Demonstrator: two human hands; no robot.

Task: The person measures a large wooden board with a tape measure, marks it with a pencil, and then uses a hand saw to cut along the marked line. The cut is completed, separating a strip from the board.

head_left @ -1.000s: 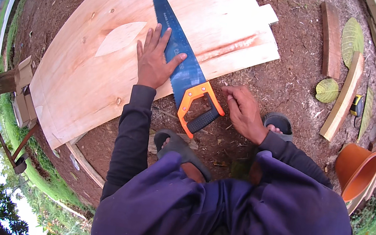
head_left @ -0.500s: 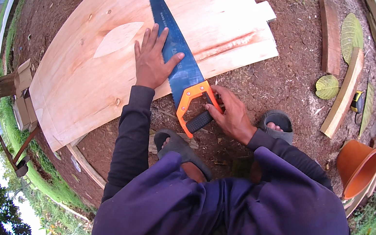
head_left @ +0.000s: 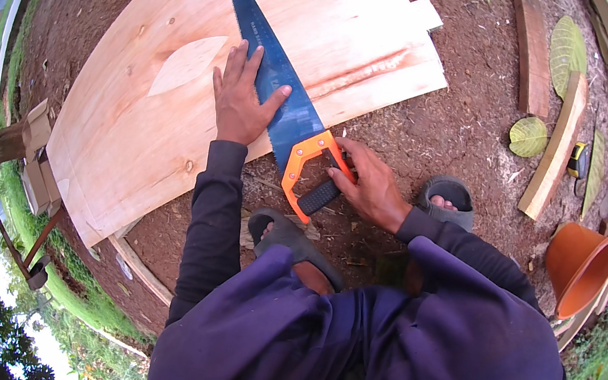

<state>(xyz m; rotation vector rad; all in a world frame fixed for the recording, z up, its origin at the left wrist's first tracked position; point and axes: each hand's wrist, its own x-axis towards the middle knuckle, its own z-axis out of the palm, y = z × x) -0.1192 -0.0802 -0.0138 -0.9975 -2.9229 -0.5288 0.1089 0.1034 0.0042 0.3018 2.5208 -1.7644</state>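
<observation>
Right fingers [head_left: 352, 149] moved, half-curled, onto saw handle [head_left: 318, 197].

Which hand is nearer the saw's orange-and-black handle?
Right. The right hand touches the right side of the handle; the left hand lies spread partly over the blade, apart from the handle.

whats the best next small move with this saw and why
Probably wrap the right grip fully around the black saw handle: it reaches only the upper part, leaving the lower part bare, while the left grip rests across the blue blade on the plywood, seemingly steadying it.
</observation>
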